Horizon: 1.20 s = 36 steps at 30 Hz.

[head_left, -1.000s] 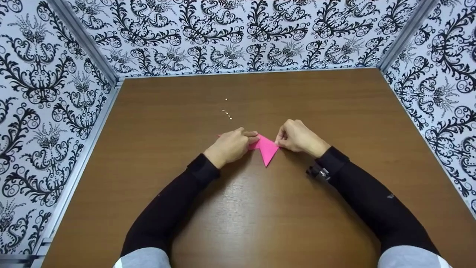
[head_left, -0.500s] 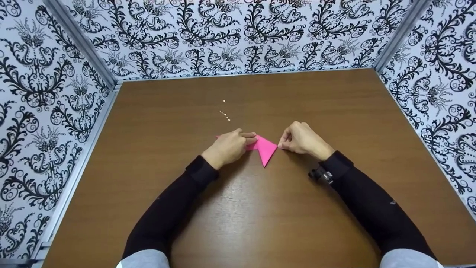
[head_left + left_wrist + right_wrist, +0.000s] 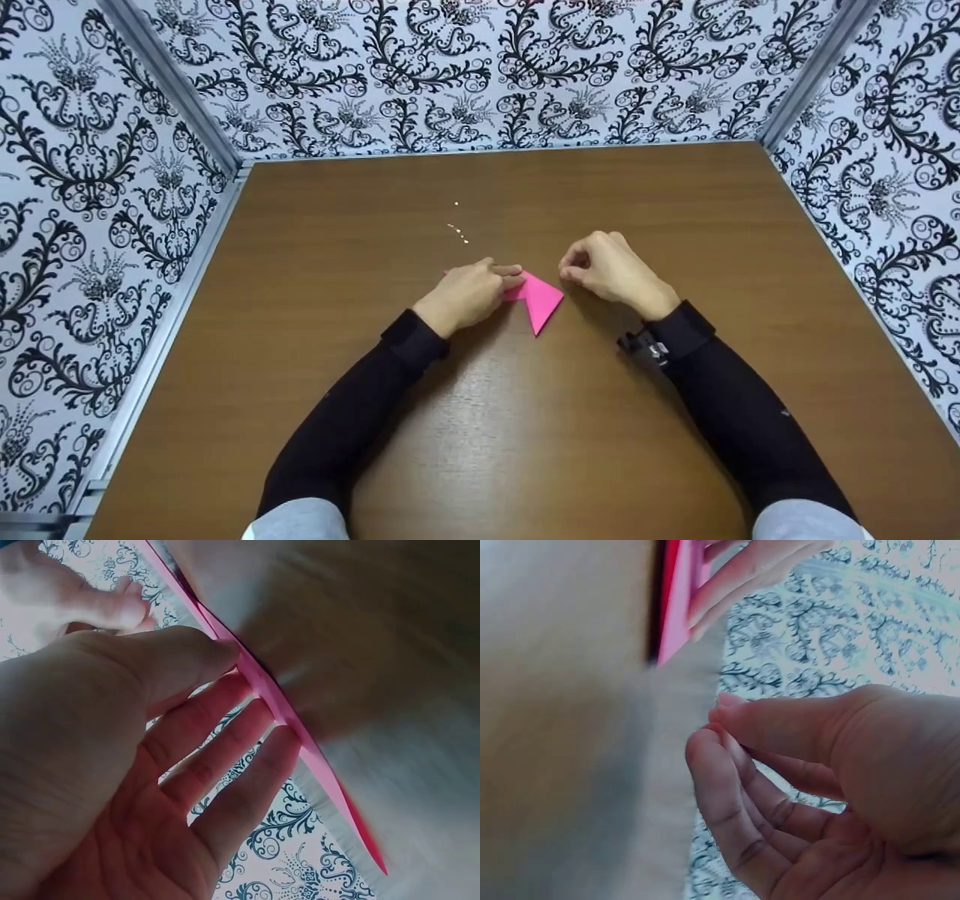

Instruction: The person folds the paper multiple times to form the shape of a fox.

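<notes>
A piece of folded pink paper (image 3: 541,300) lies on the table, one pointed flap aimed toward the person. My left hand (image 3: 463,294) covers its left part and presses it down with the fingertips. In the left wrist view the thumb (image 3: 214,652) and fairly straight fingers (image 3: 259,780) rest along the pink paper (image 3: 322,761). Just beyond the paper's right corner is my right hand (image 3: 611,270), apart from it. Its thumb (image 3: 780,720) and fingertips meet in the right wrist view, with nothing visible between them.
Several small pale specks (image 3: 458,231) dot the brown wooden table (image 3: 465,420) behind the left hand. Patterned black-and-white walls (image 3: 450,82) with metal corner rails (image 3: 161,82) enclose the back and both sides. A small dark device (image 3: 645,348) sits at the right wrist.
The right hand has left the paper's right corner, first drawing off to the right, then lifting slightly away. The left hand and the paper stay about where they were.
</notes>
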Available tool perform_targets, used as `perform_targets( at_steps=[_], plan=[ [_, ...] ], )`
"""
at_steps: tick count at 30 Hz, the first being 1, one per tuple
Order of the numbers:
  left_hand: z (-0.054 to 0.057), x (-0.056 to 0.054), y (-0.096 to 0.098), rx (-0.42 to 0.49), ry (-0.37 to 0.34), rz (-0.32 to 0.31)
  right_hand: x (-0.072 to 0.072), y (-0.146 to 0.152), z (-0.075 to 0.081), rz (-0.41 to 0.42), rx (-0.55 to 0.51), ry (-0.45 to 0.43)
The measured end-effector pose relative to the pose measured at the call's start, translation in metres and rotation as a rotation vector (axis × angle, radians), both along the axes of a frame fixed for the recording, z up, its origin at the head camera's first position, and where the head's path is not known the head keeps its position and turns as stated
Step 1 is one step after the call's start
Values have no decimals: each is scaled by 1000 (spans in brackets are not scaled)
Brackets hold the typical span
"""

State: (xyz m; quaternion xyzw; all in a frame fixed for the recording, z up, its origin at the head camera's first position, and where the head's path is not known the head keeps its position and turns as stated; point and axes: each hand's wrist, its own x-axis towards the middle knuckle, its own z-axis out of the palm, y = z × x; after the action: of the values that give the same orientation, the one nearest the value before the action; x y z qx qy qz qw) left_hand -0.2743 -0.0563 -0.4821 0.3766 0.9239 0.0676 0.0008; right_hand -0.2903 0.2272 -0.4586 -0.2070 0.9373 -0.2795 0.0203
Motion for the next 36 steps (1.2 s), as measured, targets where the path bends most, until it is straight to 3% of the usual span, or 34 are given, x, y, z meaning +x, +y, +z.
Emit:
perform_targets(
  at_steps=[5,17,27,30,36],
  plan=[
    [1,-5,2,7,4,-23,-2,-18,3,44,-8,69],
    [-2,-8,-4,53,-74,6,2,-42,-18,231,41,119],
    [1,-22,-12,172,-71,-54,1,-43,-24,259,70,223],
    [5,-25,-19,174,-65,5,1,-42,-26,261,74,254],
    [11,-28,-37,202,-100,227,0,-41,-28,273,49,240]
  ],
)
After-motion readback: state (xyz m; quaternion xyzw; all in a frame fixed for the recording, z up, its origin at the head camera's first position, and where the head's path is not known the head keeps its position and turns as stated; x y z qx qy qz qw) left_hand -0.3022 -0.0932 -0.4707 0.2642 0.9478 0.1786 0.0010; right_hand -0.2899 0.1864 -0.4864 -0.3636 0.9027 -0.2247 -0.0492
